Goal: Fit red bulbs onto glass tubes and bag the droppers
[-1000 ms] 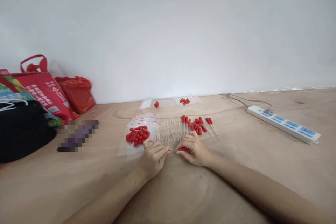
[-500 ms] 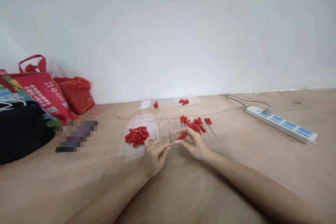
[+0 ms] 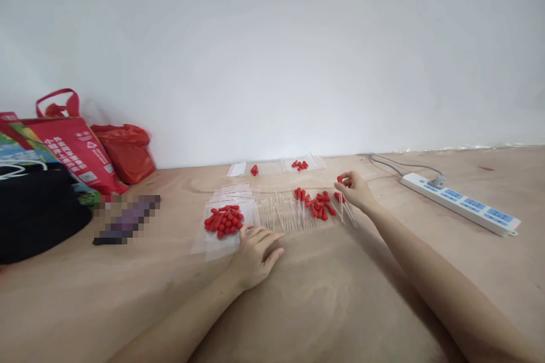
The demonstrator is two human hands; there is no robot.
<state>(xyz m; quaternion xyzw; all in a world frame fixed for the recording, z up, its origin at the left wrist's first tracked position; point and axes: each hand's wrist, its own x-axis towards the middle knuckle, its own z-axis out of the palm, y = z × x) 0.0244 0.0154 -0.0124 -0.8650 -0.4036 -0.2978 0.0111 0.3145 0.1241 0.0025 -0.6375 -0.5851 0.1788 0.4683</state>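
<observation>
My right hand [image 3: 355, 190] pinches the red rubber bulb of a dropper [image 3: 339, 179] at the right end of the row. Beneath it, droppers with red bulbs [image 3: 338, 197] lie with their clear tubes pointing toward me. My left hand [image 3: 255, 255] holds nothing; its fingers are apart, just in front of the thin clear tubes [image 3: 279, 212]. Left of these tubes, a pile of red bulbs [image 3: 223, 220] rests on clear zip bags [image 3: 210, 244]. More red bulbs [image 3: 317, 204] lie between the tubes and my right hand, some overlapping the tubes.
Farther back are small bags with a few red bulbs [image 3: 300, 165] and a white slip [image 3: 237, 169]. A power strip [image 3: 460, 201] with a plugged-in cord lies at right. At left are a black hat [image 3: 40, 215], red bags [image 3: 123, 150] and a pixelated dark object [image 3: 128, 220].
My right hand has moved right and away from me with the dropper. My left hand has let go of its tube and its fingers have spread.
</observation>
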